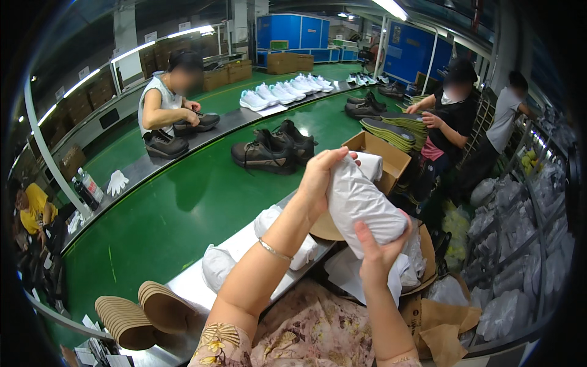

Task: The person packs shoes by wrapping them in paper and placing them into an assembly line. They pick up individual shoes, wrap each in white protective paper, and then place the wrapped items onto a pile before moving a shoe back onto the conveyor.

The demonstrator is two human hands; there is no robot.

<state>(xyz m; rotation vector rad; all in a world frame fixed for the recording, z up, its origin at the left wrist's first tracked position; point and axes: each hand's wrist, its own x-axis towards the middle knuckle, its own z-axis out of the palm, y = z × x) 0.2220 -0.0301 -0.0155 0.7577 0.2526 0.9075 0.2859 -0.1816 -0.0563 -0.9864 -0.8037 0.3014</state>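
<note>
A white bundle of crumpled paper (357, 197) is held between my two hands, tilted in front of me. My left hand (321, 176) grips its far upper end, fingers partly hidden behind it. My right hand (383, 250) cups the near lower end, thumb pressed along the side. Just beyond, another white bundle (370, 164) sits at an open cardboard box (392, 158). To the left of my forearm, more white paper bundles (219, 266) lie on the metal ledge (185, 286). Loose white sheets (344, 270) lie below my hands.
Dark shoes (266, 153) stand on the green conveyor belt (137, 225). Stacked brown cardboard forms (124, 316) sit at lower left. Across the belt, a person (158, 101) handles a shoe. At right, another person (451, 114) touches stacked insoles (403, 128). A rack of plastic-bagged items (509, 257) stands right.
</note>
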